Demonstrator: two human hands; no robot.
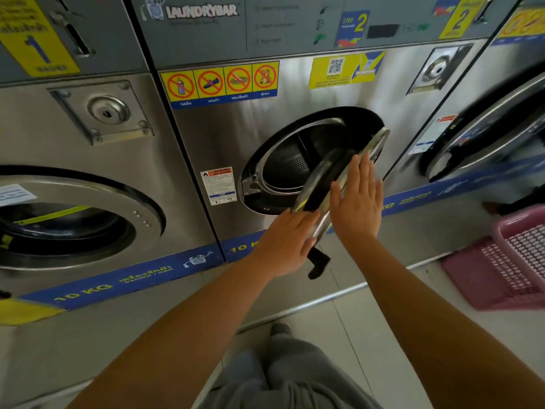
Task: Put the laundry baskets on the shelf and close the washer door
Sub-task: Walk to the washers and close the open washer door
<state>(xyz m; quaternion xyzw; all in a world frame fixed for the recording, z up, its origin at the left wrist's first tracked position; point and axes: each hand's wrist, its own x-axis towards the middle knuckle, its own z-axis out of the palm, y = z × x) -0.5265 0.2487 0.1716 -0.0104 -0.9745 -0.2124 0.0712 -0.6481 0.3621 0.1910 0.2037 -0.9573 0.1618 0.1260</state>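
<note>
Steel washer door ajar, both hands flat

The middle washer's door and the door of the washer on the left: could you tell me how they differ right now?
The middle washer's door stands partly open, exposing the drum; the left washer's door lies shut against its machine. The middle one has the left hand and right hand flat on it; the left one is untouched. Both are round with steel rims.

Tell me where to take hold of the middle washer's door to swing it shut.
Take the washer door by its black handle on the free edge, opposite the hinge, coming from the front. It juts out below the left hand, likely giving a firmer grip than the flat chrome rim.
</note>
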